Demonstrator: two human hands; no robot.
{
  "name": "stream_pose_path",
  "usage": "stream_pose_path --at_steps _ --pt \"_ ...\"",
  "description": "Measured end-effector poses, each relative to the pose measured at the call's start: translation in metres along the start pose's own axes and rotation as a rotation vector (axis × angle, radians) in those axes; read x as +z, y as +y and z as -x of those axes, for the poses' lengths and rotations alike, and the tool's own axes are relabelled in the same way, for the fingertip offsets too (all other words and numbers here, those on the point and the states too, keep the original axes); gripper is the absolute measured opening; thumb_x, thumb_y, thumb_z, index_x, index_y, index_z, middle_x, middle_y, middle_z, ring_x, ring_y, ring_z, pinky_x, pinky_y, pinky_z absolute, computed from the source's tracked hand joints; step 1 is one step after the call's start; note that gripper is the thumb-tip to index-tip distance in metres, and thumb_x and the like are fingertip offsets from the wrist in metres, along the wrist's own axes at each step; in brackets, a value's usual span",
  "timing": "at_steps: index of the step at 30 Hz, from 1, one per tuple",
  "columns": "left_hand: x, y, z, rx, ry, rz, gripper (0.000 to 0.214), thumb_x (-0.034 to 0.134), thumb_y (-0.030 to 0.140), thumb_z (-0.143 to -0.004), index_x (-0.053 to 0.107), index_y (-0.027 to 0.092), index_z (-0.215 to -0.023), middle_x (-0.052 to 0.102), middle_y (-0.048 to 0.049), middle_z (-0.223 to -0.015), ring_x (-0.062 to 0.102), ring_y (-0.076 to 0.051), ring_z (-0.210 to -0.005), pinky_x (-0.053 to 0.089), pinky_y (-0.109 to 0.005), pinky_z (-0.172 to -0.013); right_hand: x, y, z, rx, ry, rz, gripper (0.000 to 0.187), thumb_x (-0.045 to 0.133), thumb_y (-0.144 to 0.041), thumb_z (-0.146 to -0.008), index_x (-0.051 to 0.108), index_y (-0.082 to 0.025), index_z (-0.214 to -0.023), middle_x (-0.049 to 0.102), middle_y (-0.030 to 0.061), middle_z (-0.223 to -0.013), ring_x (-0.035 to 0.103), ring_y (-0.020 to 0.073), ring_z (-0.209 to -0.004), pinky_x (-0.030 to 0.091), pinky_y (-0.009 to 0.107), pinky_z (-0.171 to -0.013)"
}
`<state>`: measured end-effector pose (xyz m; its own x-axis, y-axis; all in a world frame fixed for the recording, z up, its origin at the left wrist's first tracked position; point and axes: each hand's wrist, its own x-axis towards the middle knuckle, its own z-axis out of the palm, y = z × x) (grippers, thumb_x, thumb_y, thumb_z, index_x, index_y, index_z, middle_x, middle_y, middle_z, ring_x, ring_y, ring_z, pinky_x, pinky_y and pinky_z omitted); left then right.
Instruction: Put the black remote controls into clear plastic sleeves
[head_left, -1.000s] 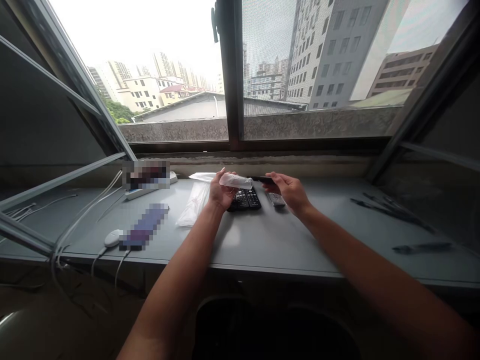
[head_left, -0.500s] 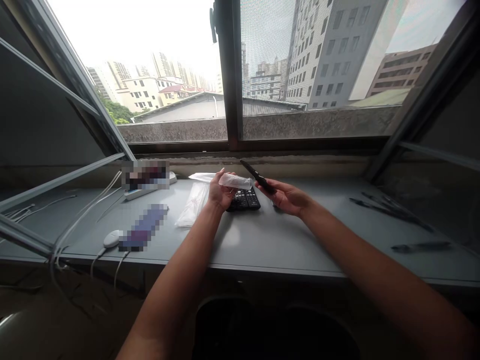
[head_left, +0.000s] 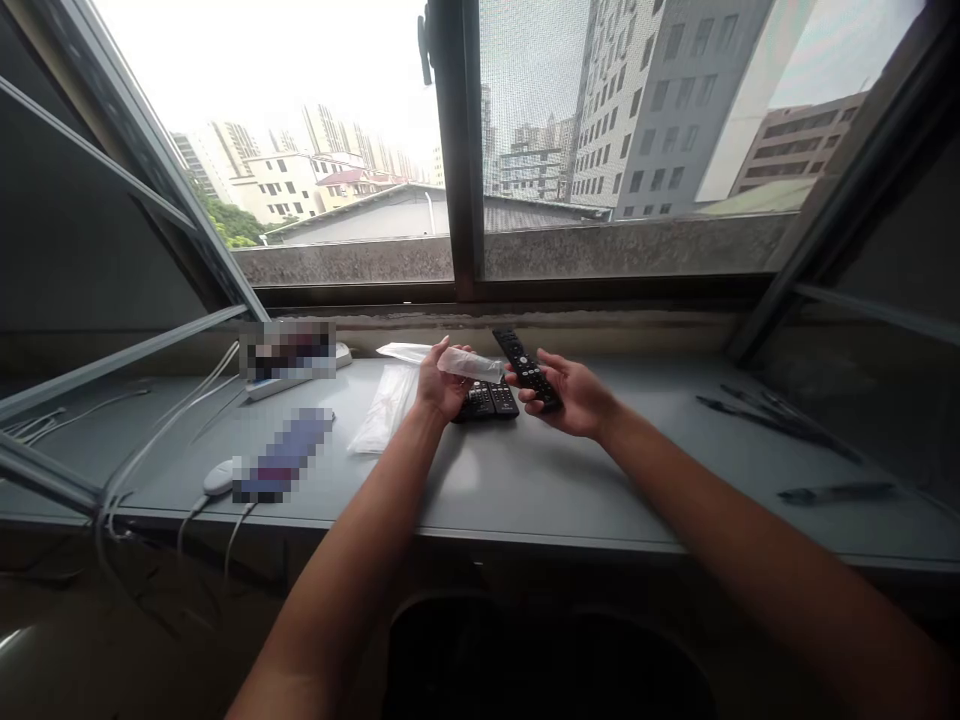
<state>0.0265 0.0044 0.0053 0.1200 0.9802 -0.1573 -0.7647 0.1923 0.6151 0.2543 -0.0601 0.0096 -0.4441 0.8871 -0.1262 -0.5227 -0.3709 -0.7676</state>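
Slim black plastic remote control (head_left: pixel 525 364) is grasped by right hand (head_left: pixel 577 396), presumably angled for viewing its buttons, while left hand (head_left: pixel 438 388) grips translucent white plastic sleeve (head_left: pixel 470 363).

Bare forearms (head_left: pixel 356 545) taper to slim wrists (head_left: pixel 611 418) and bare, slender fingers (head_left: pixel 553 361).

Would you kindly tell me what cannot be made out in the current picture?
All in the head view:
Held remote: button lettering too small.
Desk remotes: partly hidden behind the left hand and plastic sleeve.
Purple object: masked by pixelation.
Dark item at far right: blurred.
Left forearm: cut off by the bottom edge.
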Motion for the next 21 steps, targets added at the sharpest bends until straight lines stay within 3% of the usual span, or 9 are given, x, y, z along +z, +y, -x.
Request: stream_pose_path --at_steps 4,11,16,21 --pt "-0.0014 0.0001 -0.0015 -0.008 0.006 0.014 0.016 0.076 0.031 -0.096 0.071 0.016 -0.097 0.079 -0.0065 -0.09 0.077 -0.019 -0.076 0.06 -0.031 -0.071 -0.002 -0.0005 -0.0043 -0.071 0.051 -0.012 0.043 0.036 -0.041 -0.116 0.072 -0.018 -0.122 0.074 0.008 -0.095 0.06 0.0161 -0.064 0.054 0.025 -0.051" --pt "-0.002 -0.0011 -0.0023 -0.014 0.003 0.018 0.016 0.077 0.031 -0.096 0.071 0.017 -0.1 0.079 -0.0065 -0.091 0.078 -0.019 -0.077 0.06 -0.03 -0.069 -0.0042 -0.0035 -0.0047 -0.068 0.155 -0.152 0.03 0.056 -0.043 -0.113 0.071 -0.017 -0.118 0.067 0.0022 -0.075 0.067 0.0147 -0.065 0.061 0.021 -0.052" --pt "-0.002 -0.0006 -0.0021 -0.013 0.0 0.027 0.018 0.079 0.031 -0.093 0.07 0.017 -0.101 0.079 -0.0066 -0.091 0.078 -0.02 -0.077 0.06 -0.031 -0.07 -0.0018 -0.0066 -0.0024 -0.042 0.245 -0.182 0.022 0.06 -0.037 -0.113 0.07 -0.018 -0.116 0.081 0.0085 -0.098 0.08 0.0173 -0.08 0.069 0.024 -0.059" --pt "-0.0009 0.0002 -0.001 -0.009 0.003 0.028 0.017 0.077 0.031 -0.094 0.07 0.017 -0.099 0.079 -0.0065 -0.09 0.078 -0.02 -0.077 0.06 -0.031 -0.072 0.0007 -0.0053 -0.0021 -0.069 0.236 -0.122 0.012 0.062 -0.026 -0.114 0.072 -0.02 -0.115 0.084 0.0024 -0.104 0.077 0.0097 -0.066 0.057 0.013 -0.041"
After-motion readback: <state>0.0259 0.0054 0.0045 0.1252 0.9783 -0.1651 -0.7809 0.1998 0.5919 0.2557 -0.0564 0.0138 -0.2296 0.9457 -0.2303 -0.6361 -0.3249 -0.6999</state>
